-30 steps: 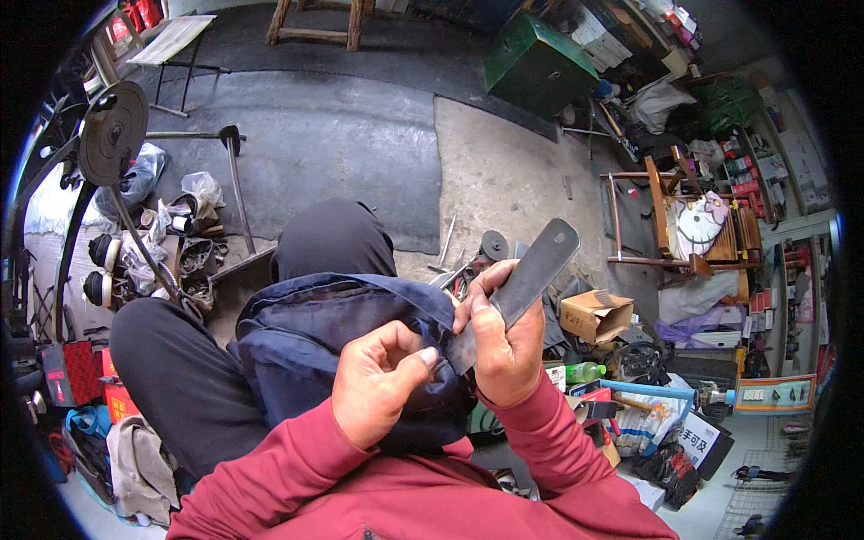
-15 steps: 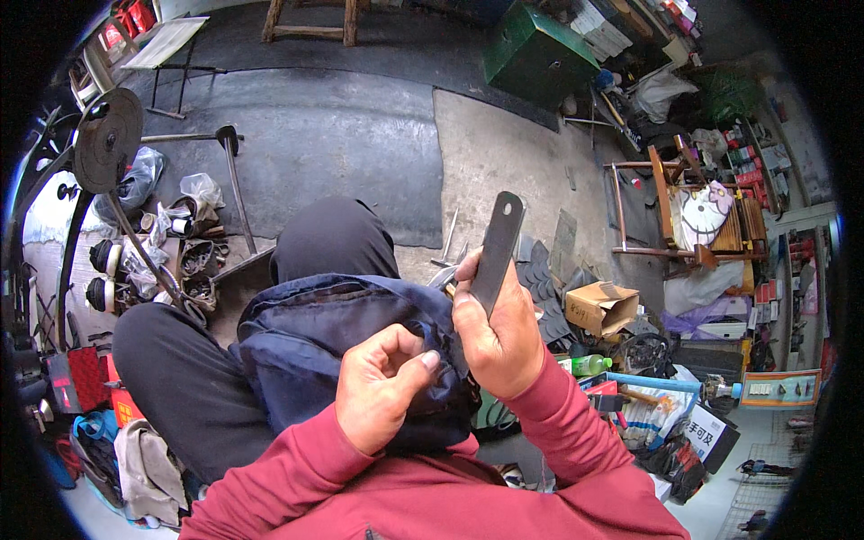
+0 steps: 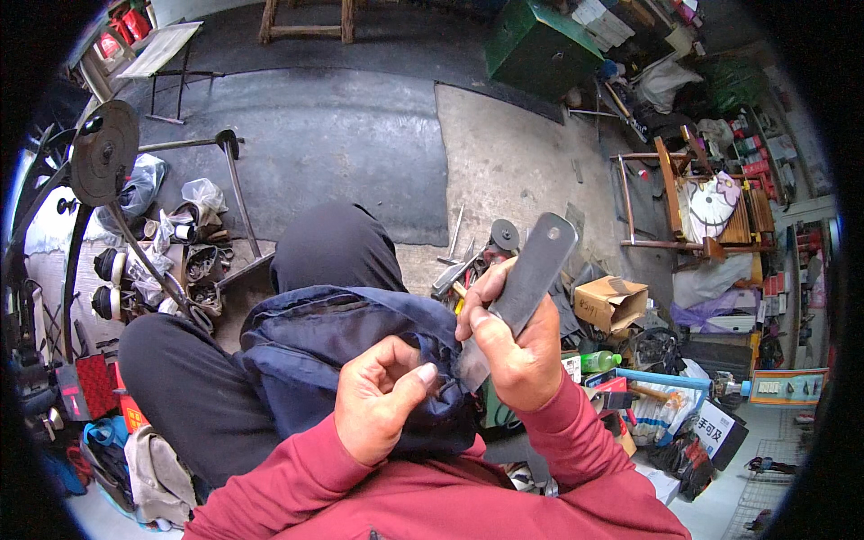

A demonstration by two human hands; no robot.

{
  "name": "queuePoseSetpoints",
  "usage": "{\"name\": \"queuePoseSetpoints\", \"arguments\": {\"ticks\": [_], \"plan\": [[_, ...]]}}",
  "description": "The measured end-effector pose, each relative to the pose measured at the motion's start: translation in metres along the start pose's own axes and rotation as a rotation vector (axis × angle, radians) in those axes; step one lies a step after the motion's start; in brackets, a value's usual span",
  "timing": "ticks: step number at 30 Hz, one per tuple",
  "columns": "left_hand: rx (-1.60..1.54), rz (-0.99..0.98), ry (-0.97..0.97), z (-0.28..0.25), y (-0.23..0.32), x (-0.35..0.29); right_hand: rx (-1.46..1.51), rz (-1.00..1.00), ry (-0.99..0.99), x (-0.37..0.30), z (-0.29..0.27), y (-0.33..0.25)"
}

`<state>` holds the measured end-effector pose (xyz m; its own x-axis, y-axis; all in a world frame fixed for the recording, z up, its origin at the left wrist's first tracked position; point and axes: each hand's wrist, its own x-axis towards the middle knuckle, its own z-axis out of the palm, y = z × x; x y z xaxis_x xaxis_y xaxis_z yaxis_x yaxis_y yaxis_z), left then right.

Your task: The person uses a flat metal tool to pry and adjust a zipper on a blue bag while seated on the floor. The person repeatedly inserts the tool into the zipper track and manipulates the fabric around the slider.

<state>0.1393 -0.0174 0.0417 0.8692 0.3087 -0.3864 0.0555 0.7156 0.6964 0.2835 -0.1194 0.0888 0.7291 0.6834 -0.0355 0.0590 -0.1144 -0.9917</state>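
Observation:
My right hand [image 3: 531, 360] grips a flat dark-grey metal strip [image 3: 537, 270], rounded at its upper end with a hole in it. The strip slants, and its lower end, paler and shinier, shows below my fingers near the left hand. My left hand [image 3: 378, 405] is closed, thumb against curled fingers; whatever lies between them is too small to make out. Beneath both hands, a navy-blue cloth [image 3: 297, 346] is bunched across my lap.
A black stand with a round disc [image 3: 105, 153] rises at the left. Hand tools [image 3: 454, 274] lie on the floor beyond my knee. An open cardboard box [image 3: 612, 301], a green bottle [image 3: 600, 362] and a zip pouch [image 3: 666, 405] are on the right, near a wooden chair [image 3: 670, 193].
The right hand has turned and shifted slightly right and down, tilting the strip so its shiny lower end now shows. My left hand has hardly moved.

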Motion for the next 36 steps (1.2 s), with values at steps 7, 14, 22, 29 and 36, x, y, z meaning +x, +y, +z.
{"name": "queuePoseSetpoints", "arguments": {"ticks": [7, 14, 22, 29, 36], "plan": [[0.045, -0.044, -0.002, 0.005, 0.004, 0.003, 0.148, -0.063, 0.045, 0.005, 0.004, 0.009], [0.052, -0.059, -0.007, 0.007, 0.005, 0.005, -0.043, -0.1, 0.074, 0.005, 0.004, 0.014], [0.069, -0.077, 0.003, 0.006, 0.003, 0.008, -0.29, -0.07, -0.022, 0.014, 0.005, 0.005], [-0.275, 0.036, 0.15, -0.009, 0.012, 0.016, -0.523, -0.004, -0.116, 0.018, -0.007, 0.003], [-0.106, 0.072, 0.066, -0.012, 0.01, 0.009, 0.114, 0.047, 0.136, 0.015, -0.005, 0.016]]}}
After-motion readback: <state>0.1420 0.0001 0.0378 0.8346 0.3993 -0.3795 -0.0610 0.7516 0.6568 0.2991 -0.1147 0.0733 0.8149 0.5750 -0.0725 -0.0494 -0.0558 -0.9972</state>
